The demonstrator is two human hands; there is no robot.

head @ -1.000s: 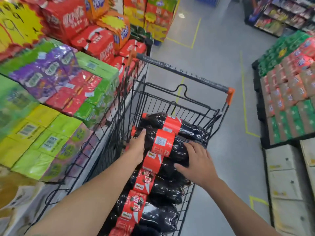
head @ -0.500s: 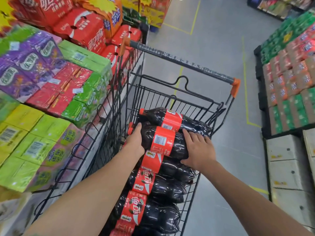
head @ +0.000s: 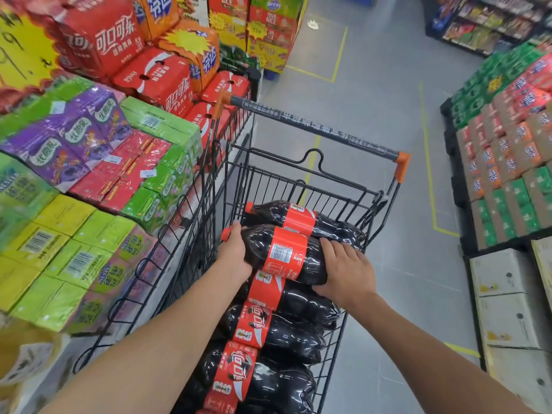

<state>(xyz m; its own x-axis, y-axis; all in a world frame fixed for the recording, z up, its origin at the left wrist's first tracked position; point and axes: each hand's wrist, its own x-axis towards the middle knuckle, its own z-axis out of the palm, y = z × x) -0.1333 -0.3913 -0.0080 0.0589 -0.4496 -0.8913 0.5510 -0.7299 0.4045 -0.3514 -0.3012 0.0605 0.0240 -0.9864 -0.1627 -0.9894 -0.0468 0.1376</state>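
Note:
A black wire shopping cart (head: pixel 304 180) with an orange-capped push bar stands in front of me. Several large cola bottles with red labels lie on their sides inside it. I hold one cola bottle (head: pixel 283 253) across the top of the pile. My left hand (head: pixel 234 253) grips its neck end beside the red cap. My right hand (head: pixel 346 270) curls round its base end. Another bottle (head: pixel 301 218) lies just behind it, against the cart's far wall.
Stacked drink cartons (head: pixel 98 162) in red, purple, green and yellow press against the cart's left side. A pallet of boxed drinks (head: pixel 507 162) and white cartons (head: pixel 513 309) stands to the right. Grey floor with yellow lines (head: pixel 388 109) runs ahead.
The held bottle has stayed on the pile between both hands, with my right hand shifting slightly toward its base. The view has tilted, showing more of the aisle.

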